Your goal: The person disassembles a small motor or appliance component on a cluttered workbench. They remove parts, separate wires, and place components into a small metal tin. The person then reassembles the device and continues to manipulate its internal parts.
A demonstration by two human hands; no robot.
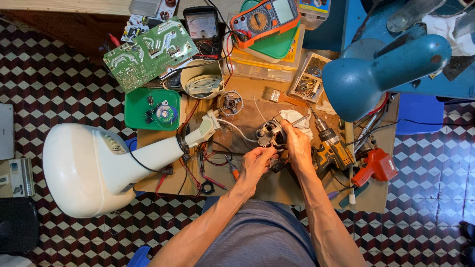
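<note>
Head view, looking straight down. At the middle of the frame both hands meet on a small electric motor (268, 134), which sits on a dark board on the worktop (277, 190). The left hand (255, 163) comes up from the lower centre, its grip closed, fingertips pinched on the motor's lower edge. The right hand (297, 143) lies just right of it, its grip clamped on the motor's right side, with a white rag (297, 118) touching the fingers above.

Containers lie mostly in the upper half. A green tray (133, 106) left of centre holds a small solder reel and a few dark parts. Just right of it, above the motor, a round cream tub (188, 79) holds a coil of pale tape or wire. At the top centre, clear plastic boxes are stacked under a green lid (274, 47), with an orange multimeter (262, 20) resting on top; what is in the boxes cannot be made out. To their right a flat clear case (309, 76) holds a tangle of small metal bits.

A green circuit board (148, 52) lies tilted at the upper left, beside a black analogue meter (203, 29). A white fan housing (89, 168) fills the left. A blue desk lamp (381, 74) hangs over the upper right. A yellow cordless drill (331, 148) lies just right of the right hand, with a red glue gun (376, 165) beyond it.
</note>
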